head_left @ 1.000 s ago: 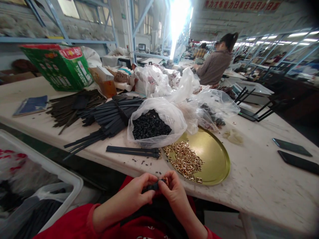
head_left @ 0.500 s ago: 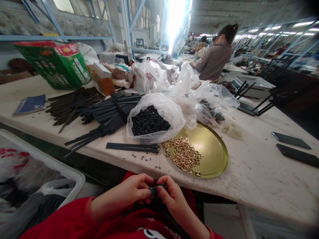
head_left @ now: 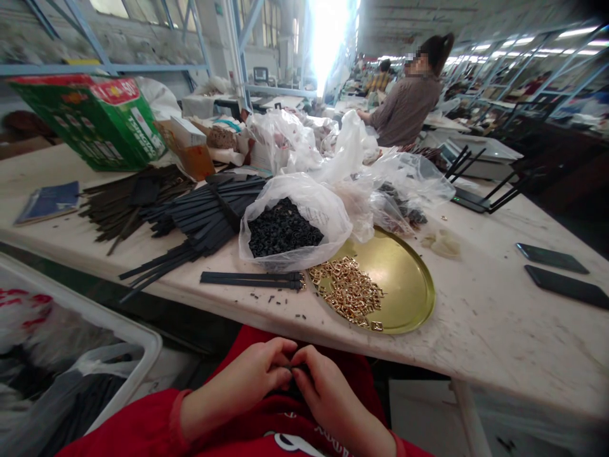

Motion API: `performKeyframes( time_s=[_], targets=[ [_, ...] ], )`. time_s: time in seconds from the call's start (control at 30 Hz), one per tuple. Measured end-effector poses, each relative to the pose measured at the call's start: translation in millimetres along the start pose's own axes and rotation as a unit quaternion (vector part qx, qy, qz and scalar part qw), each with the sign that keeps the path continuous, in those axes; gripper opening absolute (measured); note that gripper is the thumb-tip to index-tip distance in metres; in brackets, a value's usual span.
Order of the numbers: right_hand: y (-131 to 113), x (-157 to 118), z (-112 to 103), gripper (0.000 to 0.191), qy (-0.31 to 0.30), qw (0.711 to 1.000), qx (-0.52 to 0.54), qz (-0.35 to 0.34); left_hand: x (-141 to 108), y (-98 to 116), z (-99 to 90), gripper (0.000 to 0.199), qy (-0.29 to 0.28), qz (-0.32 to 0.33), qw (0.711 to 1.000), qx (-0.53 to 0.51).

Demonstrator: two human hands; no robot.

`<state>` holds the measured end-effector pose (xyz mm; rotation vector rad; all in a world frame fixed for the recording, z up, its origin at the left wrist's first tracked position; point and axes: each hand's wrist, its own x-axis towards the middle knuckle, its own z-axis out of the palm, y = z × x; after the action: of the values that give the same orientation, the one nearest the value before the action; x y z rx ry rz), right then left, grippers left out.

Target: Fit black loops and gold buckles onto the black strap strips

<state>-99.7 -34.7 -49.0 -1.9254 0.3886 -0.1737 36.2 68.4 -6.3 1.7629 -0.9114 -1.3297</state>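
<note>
Your left hand point(head_left: 252, 374) and right hand point(head_left: 323, 381) meet at the fingertips over your lap, below the near edge of the table point(head_left: 490, 304). Grip: thumb and fingers of each hand close on a small dark piece point(head_left: 291, 370); your fingers cover most of it, so its shape cannot be told. On the table ahead: dark straps point(head_left: 250, 280) lying side by side, gold-coloured metal at their right ends, just beside the round gold tray point(head_left: 406, 273). Gold-coloured buckles point(head_left: 349, 292) heap on the tray's left part. Behind the straps, an open plastic bag point(head_left: 335, 219) holds small black pieces point(head_left: 283, 230). Bundled dark strips point(head_left: 200, 212) fan out left of the bag. Two phones point(head_left: 552, 258) point(head_left: 566, 284) lie at right, well apart from the tray.
</note>
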Motion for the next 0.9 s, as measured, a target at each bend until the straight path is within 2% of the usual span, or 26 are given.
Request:
performKeyframes(
  time_s=[0.07,0.2,0.33,0.5,0.57,0.63,0.7,0.8,0.9],
  targets=[
    [2.1,-2.5,-0.1,0.008,-0.003,0.999,0.036,0.010,0.5,-2.2,-0.7,0.038,-0.018,-0.009,0.999,-0.038],
    [4.5,-3.2,0.3,0.005,0.028,0.997,0.066,0.037,-0.7,-5.6,-4.5,0.046,-0.074,-0.014,0.989,-0.129],
    [3.0,-1.7,0.8,0.005,0.011,0.997,0.065,0.041,-2.3,-7.8,-5.2,0.039,-0.061,-0.024,0.987,-0.144],
    [6.2,-4.5,4.7,0.006,-0.013,0.994,0.098,0.042,-2.3,-11.5,-2.8,0.034,-0.043,-0.025,0.996,-0.074],
    [9.2,-5.0,7.7,0.011,0.007,0.991,0.129,0.046,-3.6,-11.7,-4.9,0.024,-0.046,-0.038,0.998,-0.018],
    [10.8,-4.3,10.1,0.016,0.035,0.988,0.140,0.051,-5.7,-11.3,-8.9,0.025,-0.060,-0.047,0.996,0.044],
    [9.9,-2.8,10.8,0.017,0.050,0.991,0.119,0.045,-7.3,-10.4,-12.5,0.029,-0.068,-0.037,0.993,0.093],
    [4.5,-0.7,9.9,0.014,0.026,0.997,0.075,0.023,-6.7,-7.8,-13.3,0.026,-0.058,-0.014,0.990,0.129],
    [-0.8,2.0,10.6,0.014,0.012,0.997,0.075,0.010,-3.9,-2.4,-11.0,0.023,-0.049,0.003,0.987,0.153]
  ],
)
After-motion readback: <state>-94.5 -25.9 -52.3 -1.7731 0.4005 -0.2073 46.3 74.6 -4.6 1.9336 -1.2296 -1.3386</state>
